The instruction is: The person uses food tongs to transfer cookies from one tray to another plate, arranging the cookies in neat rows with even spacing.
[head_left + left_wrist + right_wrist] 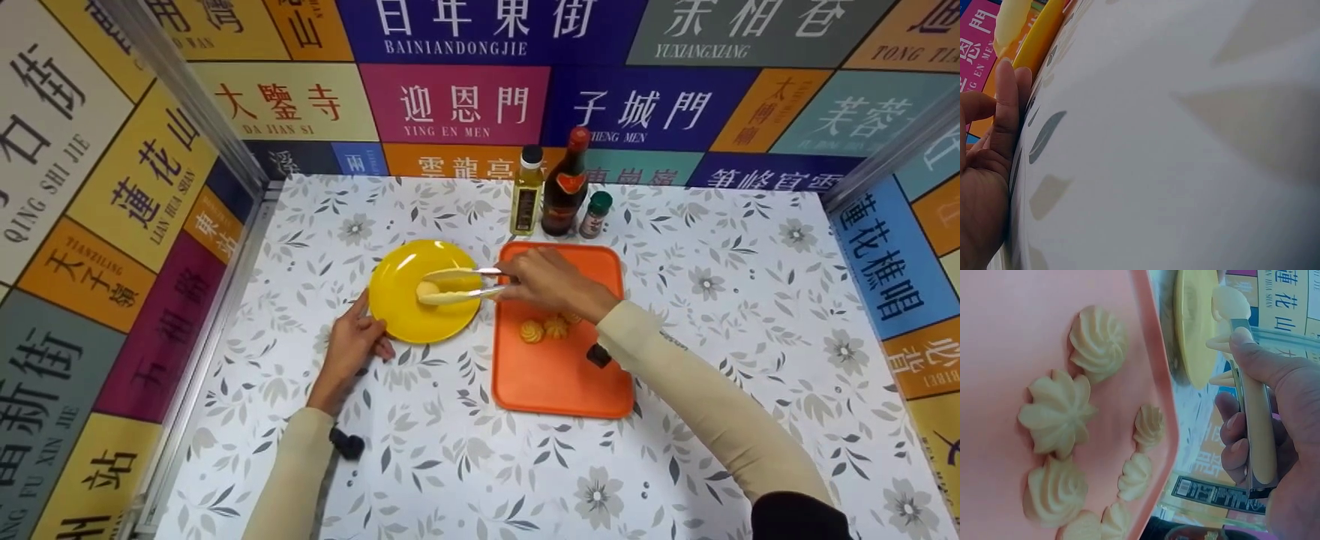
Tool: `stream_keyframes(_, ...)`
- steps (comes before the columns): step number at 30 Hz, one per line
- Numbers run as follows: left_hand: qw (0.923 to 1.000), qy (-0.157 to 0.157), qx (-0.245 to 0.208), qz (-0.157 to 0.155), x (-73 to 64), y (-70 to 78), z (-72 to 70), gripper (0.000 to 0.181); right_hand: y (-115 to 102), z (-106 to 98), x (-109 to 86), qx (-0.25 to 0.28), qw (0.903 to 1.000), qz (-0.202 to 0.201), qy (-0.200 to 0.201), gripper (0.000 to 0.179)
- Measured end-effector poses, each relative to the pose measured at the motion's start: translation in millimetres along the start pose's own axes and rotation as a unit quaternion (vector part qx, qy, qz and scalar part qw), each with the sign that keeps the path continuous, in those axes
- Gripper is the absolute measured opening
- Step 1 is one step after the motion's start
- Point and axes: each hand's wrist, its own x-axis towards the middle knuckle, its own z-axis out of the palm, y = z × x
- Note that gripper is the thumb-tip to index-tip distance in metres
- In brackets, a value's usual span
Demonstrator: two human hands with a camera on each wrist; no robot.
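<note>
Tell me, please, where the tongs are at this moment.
In the head view, the tongs are near the middle, held in the right hand, with their tips over the yellow plate, which lies left of the orange tray.

We count one left hand (352, 334), one right hand (544, 277), one pair of tongs (465, 294), one left plate (401, 324), one tray (562, 390), at least seven cookies (1055, 413), and, far, two bottles (564, 199) and one jar (594, 217).

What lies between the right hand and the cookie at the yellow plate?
The tongs, which, in the head view, span from the right hand to the cookie.
</note>
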Motion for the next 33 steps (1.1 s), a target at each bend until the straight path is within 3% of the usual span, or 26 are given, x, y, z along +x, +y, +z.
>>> stream_keyframes(15,0.9999,0.005,-0.005,-0.012,-0.2,0.7,0.6,0.075,-7,20,19.0,-0.015,0.9998,-0.012,-0.007,0.043)
stream_keyframes(22,0.9999,-0.006,0.003,0.01,-0.5,-1.4,-1.0,0.073,-11,23,29.5,-0.008,0.9997,-0.019,-0.014,0.038)
stream_keyframes(33,1.0,-0.001,0.005,-0.007,-1.1,0.2,-0.3,0.074,-19,28,44.7,0.004,0.9994,-0.008,-0.032,0.048)
